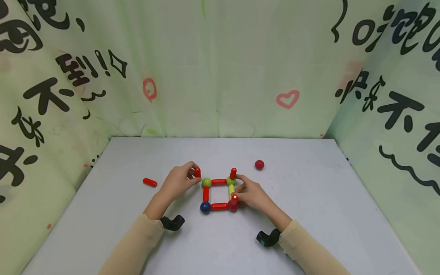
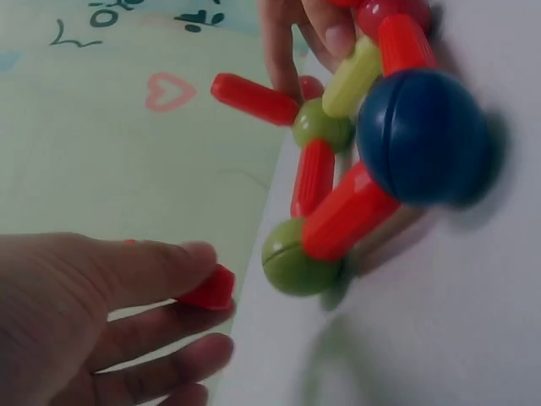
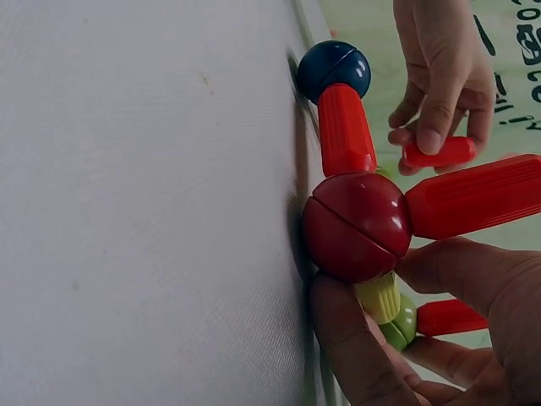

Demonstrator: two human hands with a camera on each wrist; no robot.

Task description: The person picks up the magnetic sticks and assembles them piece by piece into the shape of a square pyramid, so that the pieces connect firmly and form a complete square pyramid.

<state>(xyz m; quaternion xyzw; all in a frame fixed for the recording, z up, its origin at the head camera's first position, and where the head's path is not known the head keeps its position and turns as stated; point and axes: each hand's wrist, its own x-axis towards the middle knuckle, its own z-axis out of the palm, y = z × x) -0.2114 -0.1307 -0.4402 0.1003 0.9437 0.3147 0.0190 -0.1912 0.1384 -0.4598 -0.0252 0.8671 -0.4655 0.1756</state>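
Here, on the grey table [image 1: 309,214], lies a square frame [image 1: 219,194] of magnetic rods and balls, near the middle and between the two hands. Its corners are a dark blue ball [image 1: 205,207], a dark red ball [image 1: 233,207] and two green balls [image 1: 206,182]; three sides are red rods, the right side a pale yellow rod [image 1: 232,190]. Red rods stand upright on both right-hand corners — one at the far green ball [image 1: 233,173], one on the dark red ball [image 1: 234,199].

The left hand [image 1: 179,180] pinches a short red rod [image 1: 197,172] between thumb and fingertips, held just above the near-left green ball. The right hand [image 1: 251,194] has its fingers curled against the frame's right side, gripping at the dark red ball.

Apart from the frame lie a loose red rod [image 1: 149,182] to the left and a loose red ball [image 1: 259,164] to the far right.
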